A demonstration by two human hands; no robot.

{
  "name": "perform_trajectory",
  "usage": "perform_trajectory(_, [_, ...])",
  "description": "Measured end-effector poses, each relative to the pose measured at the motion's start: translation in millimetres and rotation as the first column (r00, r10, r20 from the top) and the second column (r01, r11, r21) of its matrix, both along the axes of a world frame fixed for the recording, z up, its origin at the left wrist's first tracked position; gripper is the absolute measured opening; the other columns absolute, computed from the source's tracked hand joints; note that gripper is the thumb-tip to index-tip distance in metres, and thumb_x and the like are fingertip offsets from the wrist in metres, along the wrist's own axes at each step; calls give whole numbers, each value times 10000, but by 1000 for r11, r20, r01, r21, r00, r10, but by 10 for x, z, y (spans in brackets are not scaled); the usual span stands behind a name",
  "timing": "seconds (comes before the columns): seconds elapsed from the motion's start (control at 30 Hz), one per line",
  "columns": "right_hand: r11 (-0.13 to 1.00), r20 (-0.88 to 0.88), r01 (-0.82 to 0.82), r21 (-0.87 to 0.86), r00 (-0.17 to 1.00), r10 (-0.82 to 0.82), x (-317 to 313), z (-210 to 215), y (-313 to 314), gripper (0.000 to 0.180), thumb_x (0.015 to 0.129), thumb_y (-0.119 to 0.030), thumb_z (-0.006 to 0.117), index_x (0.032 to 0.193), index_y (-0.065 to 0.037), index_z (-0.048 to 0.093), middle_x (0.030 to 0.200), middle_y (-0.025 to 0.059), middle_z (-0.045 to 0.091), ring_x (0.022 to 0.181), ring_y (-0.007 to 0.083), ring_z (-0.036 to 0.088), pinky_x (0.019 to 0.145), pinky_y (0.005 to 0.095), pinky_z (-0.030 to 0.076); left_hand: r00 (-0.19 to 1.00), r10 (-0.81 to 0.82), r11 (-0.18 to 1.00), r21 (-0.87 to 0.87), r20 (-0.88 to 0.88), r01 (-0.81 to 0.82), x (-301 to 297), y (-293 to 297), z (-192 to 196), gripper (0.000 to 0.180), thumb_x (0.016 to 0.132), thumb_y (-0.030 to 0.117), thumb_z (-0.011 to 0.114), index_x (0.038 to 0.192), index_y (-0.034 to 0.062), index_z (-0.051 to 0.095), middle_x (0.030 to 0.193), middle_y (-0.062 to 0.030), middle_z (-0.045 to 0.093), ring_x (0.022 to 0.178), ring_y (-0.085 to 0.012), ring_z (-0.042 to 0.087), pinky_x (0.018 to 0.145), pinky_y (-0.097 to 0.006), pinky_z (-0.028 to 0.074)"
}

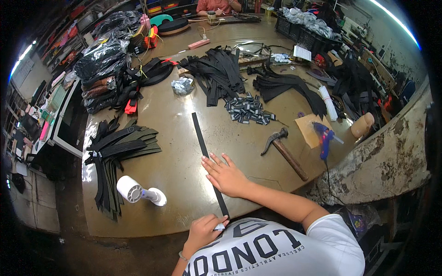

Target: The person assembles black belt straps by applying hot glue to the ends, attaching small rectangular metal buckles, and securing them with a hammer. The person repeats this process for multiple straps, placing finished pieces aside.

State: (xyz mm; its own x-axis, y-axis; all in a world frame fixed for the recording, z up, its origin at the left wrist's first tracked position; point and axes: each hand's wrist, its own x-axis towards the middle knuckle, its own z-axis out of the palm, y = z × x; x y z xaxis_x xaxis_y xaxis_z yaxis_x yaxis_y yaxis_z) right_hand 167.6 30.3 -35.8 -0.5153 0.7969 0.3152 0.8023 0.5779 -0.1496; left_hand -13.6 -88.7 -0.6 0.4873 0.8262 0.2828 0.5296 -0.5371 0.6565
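A long black webbing strap (200,133) lies nearly straight on the brown tabletop, running from the middle of the table to its near edge. My right hand (225,176) rests flat over the strap with its fingers spread. At the strap's near end, my left hand (205,231) is closed, thumb and fingers pinched on the end by the table edge. A small whitish piece (219,227) shows at those fingers; its kind is unclear. Beyond, a heap of small black tags with pale markings (248,109) lies close to a bundle of black straps (221,69).
Left are a white handheld fan (133,189) and piled black and olive straps (126,142). Right lie a hammer (287,156) and a blue glue gun (325,142) on cardboard (308,131). A tape roll (183,86) stands behind. Another person (216,6) sits at the far end.
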Motion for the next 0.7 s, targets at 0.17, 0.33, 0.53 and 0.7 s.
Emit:
perform_trajectory(0.17, [998, -10, 0, -69, 1000, 0, 2, 41, 0, 497, 1025, -333, 417, 1430, -51, 474, 1531, 92, 417, 1430, 281, 352, 1159, 518, 248, 999, -43, 999, 30, -5, 44, -27, 38, -49, 159, 815, 203, 778, 949, 123, 745, 699, -36, 570, 605, -220, 599, 529, -343, 488])
perform_trajectory(0.33, [995, -14, -14, -103, 1000, 13, 29, 130, -7, 511, 1016, -345, 444, 1436, -54, 462, 1542, 109, 394, 1436, 288, 341, 1160, 517, 247, 998, -57, 997, 60, -2, 57, -16, 66, -89, 142, 811, 230, 787, 902, 128, 748, 661, -36, 570, 577, -214, 596, 499, -340, 486])
perform_trajectory(0.53, [989, -83, -17, -150, 997, 4, 32, 140, 14, 540, 994, -360, 502, 1427, -39, 457, 1526, 140, 407, 1429, 306, 352, 1157, 516, 251, 998, -49, 998, 41, -50, 51, -55, 41, -112, 372, 796, 217, 787, 1153, 149, 709, 686, -31, 540, 597, -188, 598, 540, -320, 504])
perform_trajectory(0.7, [994, -97, -23, -110, 995, 13, 62, 112, -13, 546, 984, -349, 525, 1422, -31, 455, 1523, 140, 412, 1430, 305, 353, 1152, 508, 260, 995, -98, 995, 20, 7, 98, -91, 86, -169, 360, 779, 191, 791, 1122, 119, 710, 707, -39, 560, 617, -207, 615, 546, -333, 510])
